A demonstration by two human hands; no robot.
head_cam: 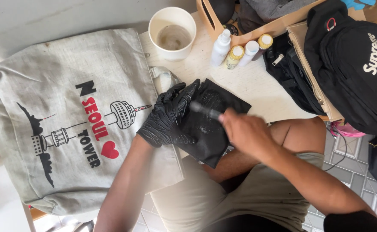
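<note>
The left hand [171, 116], in a black glove, lies flat on a black cloth [212, 124] on the counter [248, 81]. The right hand [244, 131] grips a blurry brush [205, 109] pointing up-left across the cloth.

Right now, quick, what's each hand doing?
Left hand: gloved, open, pressed flat on the black cloth.
Right hand: bare, closed on a small brush.
</note>
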